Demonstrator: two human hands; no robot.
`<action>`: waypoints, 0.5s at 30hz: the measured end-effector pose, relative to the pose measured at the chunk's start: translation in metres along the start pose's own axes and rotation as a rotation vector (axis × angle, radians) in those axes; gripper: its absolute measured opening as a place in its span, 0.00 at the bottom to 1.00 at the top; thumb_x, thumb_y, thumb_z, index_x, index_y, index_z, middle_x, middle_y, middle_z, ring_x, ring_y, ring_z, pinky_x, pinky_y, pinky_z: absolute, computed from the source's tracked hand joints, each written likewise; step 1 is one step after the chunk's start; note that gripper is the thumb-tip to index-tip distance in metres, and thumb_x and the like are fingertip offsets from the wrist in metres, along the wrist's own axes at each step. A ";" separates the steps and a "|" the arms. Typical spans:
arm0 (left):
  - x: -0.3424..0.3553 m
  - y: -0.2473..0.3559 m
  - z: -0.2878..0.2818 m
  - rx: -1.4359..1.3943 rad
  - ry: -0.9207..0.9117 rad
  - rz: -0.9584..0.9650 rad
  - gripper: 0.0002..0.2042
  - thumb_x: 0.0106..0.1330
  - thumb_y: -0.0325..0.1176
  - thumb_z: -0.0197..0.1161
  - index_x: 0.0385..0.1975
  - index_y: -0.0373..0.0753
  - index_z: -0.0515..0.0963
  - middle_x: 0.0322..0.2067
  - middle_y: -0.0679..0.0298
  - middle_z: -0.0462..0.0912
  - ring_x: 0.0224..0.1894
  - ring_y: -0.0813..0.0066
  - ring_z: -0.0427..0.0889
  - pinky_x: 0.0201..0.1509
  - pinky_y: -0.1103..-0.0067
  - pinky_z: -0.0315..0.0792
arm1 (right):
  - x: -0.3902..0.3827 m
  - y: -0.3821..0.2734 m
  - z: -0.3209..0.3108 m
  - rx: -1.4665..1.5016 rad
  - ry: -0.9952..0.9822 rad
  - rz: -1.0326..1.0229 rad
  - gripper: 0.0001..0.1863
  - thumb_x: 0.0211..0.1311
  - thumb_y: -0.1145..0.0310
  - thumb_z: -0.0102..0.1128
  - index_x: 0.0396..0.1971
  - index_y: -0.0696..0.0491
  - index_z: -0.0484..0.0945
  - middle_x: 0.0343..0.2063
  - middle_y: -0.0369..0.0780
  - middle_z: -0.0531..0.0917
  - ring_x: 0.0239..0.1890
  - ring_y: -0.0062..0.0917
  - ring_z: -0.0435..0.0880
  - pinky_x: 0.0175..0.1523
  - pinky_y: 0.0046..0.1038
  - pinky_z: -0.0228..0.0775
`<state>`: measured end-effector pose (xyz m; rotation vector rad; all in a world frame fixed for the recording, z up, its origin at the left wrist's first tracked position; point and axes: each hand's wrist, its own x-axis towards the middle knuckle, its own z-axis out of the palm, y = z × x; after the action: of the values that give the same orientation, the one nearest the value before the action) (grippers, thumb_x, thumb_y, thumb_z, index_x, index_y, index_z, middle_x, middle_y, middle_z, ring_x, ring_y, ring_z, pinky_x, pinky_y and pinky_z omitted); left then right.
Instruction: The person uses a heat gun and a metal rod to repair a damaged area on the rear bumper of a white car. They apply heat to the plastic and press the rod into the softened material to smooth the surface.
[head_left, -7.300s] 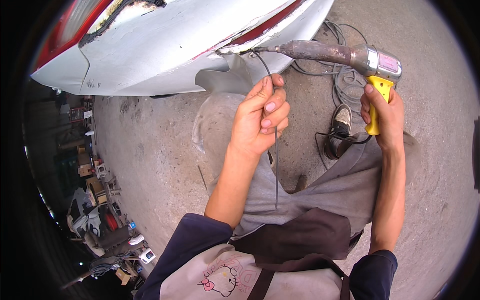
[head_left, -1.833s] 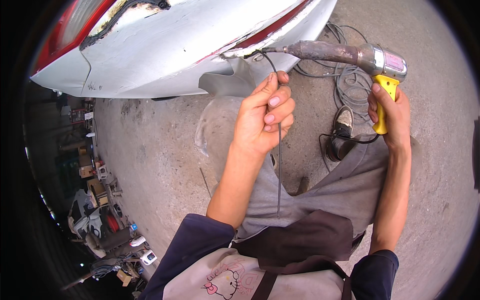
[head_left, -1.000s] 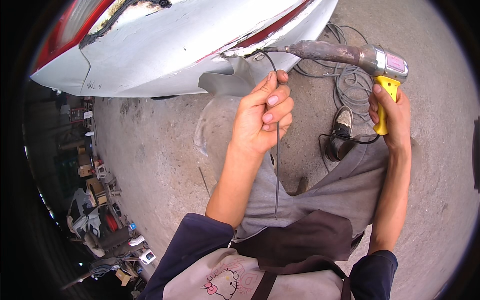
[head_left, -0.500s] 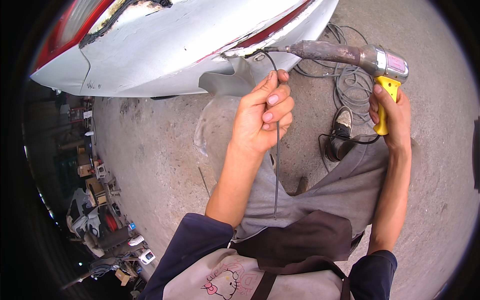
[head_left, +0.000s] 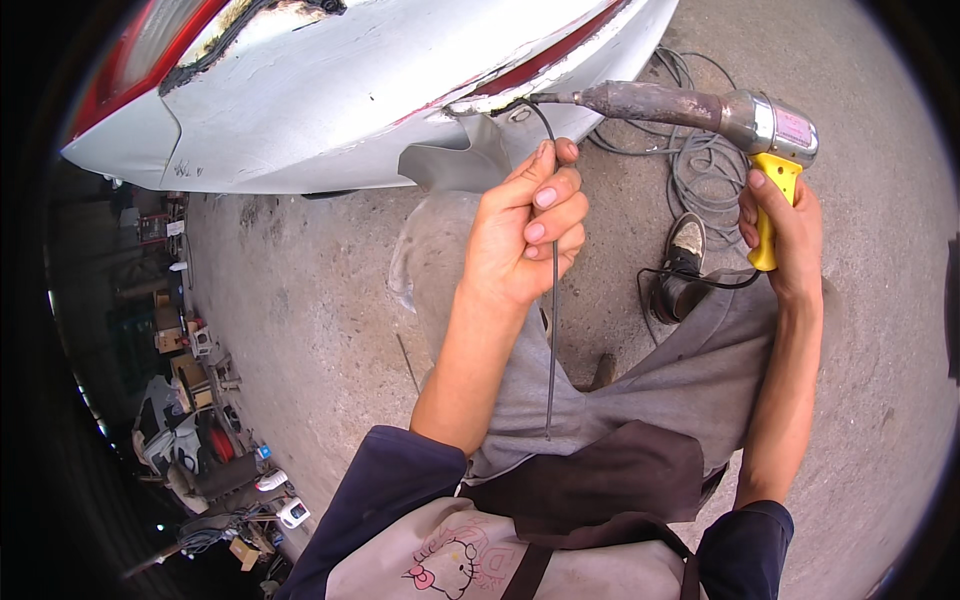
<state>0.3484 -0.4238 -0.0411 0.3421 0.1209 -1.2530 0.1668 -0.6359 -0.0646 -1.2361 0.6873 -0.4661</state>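
My left hand is closed around a thin dark rod, which curves up to a split along a white car bumper. My right hand grips the yellow handle of a hot-air gun, a metal tool with a long stained barrel. The gun's narrow nozzle points left at the split, touching or very close to the rod's bent upper end. Below the split a bent flap of bumper hangs. A red tail light sits at the upper left.
Coiled grey cable lies on the concrete floor right of the bumper. My shoe is beside it, under the gun's cord. Along the left edge are cardboard boxes, white jugs and assorted parts.
Compared with the oldest frame, both hands, the rod and the gun sit slightly further right. Over the last second hardly anything has moved.
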 end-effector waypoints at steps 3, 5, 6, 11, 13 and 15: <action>0.000 0.000 0.000 -0.001 0.010 0.001 0.11 0.80 0.37 0.45 0.43 0.36 0.70 0.20 0.71 0.66 0.13 0.86 0.58 0.11 0.87 0.51 | 0.000 0.000 0.000 0.000 -0.002 0.000 0.11 0.63 0.65 0.65 0.35 0.56 0.75 0.19 0.34 0.73 0.16 0.15 0.68 0.21 0.18 0.59; 0.000 0.000 0.000 0.000 0.007 0.000 0.11 0.80 0.37 0.45 0.43 0.36 0.70 0.20 0.71 0.66 0.13 0.86 0.58 0.11 0.87 0.51 | 0.000 -0.001 0.000 -0.001 -0.002 0.001 0.11 0.63 0.65 0.65 0.35 0.56 0.75 0.19 0.34 0.73 0.16 0.15 0.68 0.21 0.18 0.59; 0.000 0.001 0.000 0.000 0.005 -0.001 0.11 0.80 0.37 0.45 0.43 0.36 0.71 0.20 0.71 0.66 0.13 0.86 0.58 0.11 0.87 0.51 | 0.000 -0.001 0.001 -0.002 -0.001 0.002 0.11 0.63 0.65 0.65 0.35 0.56 0.75 0.19 0.34 0.73 0.16 0.15 0.68 0.22 0.18 0.59; 0.001 0.001 0.000 -0.011 0.002 -0.005 0.11 0.80 0.37 0.46 0.44 0.36 0.71 0.20 0.71 0.66 0.13 0.86 0.58 0.11 0.87 0.51 | 0.000 0.000 0.000 -0.008 0.000 -0.004 0.11 0.63 0.64 0.65 0.35 0.55 0.75 0.19 0.34 0.73 0.16 0.15 0.68 0.22 0.18 0.59; 0.001 0.001 0.000 -0.012 0.001 -0.006 0.11 0.80 0.37 0.46 0.44 0.36 0.71 0.20 0.71 0.66 0.13 0.86 0.58 0.11 0.87 0.51 | 0.001 0.000 -0.001 -0.006 -0.002 -0.005 0.11 0.63 0.64 0.65 0.35 0.55 0.75 0.19 0.34 0.73 0.16 0.14 0.68 0.22 0.18 0.59; 0.001 0.001 0.000 -0.012 0.001 -0.007 0.11 0.80 0.37 0.46 0.44 0.36 0.71 0.20 0.71 0.66 0.13 0.86 0.58 0.11 0.87 0.51 | 0.000 0.000 0.000 -0.010 0.004 0.000 0.11 0.63 0.64 0.65 0.35 0.55 0.75 0.19 0.34 0.73 0.16 0.14 0.68 0.22 0.18 0.59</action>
<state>0.3497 -0.4239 -0.0414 0.3318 0.1303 -1.2586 0.1671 -0.6361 -0.0643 -1.2453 0.6939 -0.4658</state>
